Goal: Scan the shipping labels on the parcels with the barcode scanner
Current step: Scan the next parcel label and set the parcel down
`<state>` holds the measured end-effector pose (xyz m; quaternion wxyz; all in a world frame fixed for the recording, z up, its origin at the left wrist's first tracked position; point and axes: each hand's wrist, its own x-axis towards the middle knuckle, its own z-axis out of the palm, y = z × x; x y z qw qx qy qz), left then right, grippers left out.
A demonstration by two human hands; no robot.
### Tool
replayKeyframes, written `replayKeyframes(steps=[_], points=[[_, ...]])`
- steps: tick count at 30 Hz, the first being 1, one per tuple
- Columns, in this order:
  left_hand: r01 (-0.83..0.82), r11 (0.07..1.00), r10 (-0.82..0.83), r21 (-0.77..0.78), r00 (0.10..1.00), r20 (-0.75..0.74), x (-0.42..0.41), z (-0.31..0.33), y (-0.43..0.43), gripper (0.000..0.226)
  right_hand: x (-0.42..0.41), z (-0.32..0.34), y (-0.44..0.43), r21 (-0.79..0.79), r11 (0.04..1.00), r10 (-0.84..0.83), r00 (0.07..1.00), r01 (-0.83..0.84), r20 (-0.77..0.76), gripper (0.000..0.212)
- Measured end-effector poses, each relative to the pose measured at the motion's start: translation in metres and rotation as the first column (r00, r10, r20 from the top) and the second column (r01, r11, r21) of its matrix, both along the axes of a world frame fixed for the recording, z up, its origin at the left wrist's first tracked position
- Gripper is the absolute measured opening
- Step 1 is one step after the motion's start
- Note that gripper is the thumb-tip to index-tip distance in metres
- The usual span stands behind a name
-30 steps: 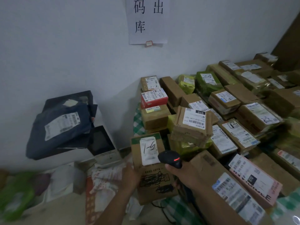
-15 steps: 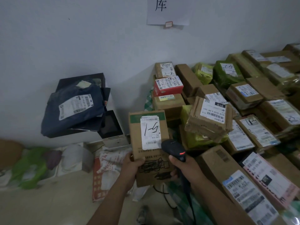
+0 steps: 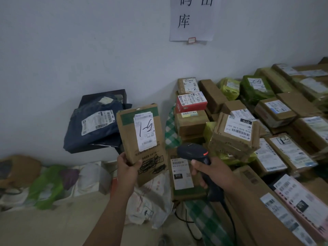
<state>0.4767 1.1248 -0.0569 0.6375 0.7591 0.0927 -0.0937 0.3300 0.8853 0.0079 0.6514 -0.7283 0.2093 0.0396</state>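
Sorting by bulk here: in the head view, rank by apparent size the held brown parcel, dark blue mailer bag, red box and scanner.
1. Held brown parcel and dark blue mailer bag: alike, and the parcel is nearer, so unranked.
2. Scanner.
3. Red box, smallest, though farther away.

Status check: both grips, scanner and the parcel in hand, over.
Left grip holds the brown parcel by its lower edge, label facing the camera. Right grip holds the barcode scanner low beside it. Nothing between scanner and label.
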Motion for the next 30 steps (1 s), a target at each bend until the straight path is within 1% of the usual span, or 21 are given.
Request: replayKeyframes(steps=[2,4,7,18,22,25,27,30], points=[[-0.003,1.0,0.003,0.026,1.0,0.013,0.001,0.002,-0.002,0.053,-0.001,0.005,-0.001,-0.004,1.0,0.015,1.0,-0.015,0.018,0.044],[0.002,0.999,-0.003,0.036,1.0,0.02,0.001,0.003,-0.003,0.054,-0.002,0.009,-0.001,-0.006,1.0,0.026,0.999,-0.026,0.02,0.039],[0.024,0.999,-0.024,0.024,1.0,0.013,0.0,0.005,-0.005,0.056,-0.004,0.015,0.001,-0.005,0.999,0.041,0.999,-0.041,0.008,0.039],[0.051,0.999,-0.051,-0.005,0.999,0.017,-0.002,0.01,-0.01,0.055,-0.009,0.027,0.008,-0.03,0.999,0.022,1.0,-0.021,0.013,0.028],[0.064,0.998,-0.063,-0.019,0.998,0.014,-0.002,0.013,-0.012,0.053,-0.009,0.03,0.009,-0.012,1.0,0.016,1.0,-0.016,0.024,0.03],[0.077,0.997,-0.076,-0.027,0.997,0.017,-0.002,0.015,-0.015,0.053,-0.011,0.031,0.006,-0.026,1.0,0.012,0.999,-0.011,0.031,0.036],[0.072,0.996,-0.071,-0.054,0.997,0.013,-0.001,0.019,-0.019,0.054,-0.013,0.032,0.003,-0.036,0.999,-0.027,0.998,0.029,0.05,0.038],[0.058,0.992,-0.057,-0.115,0.998,0.012,0.001,0.032,-0.033,0.054,-0.017,0.036,-0.005,-0.08,0.985,-0.145,0.983,0.155,0.114,0.036]])
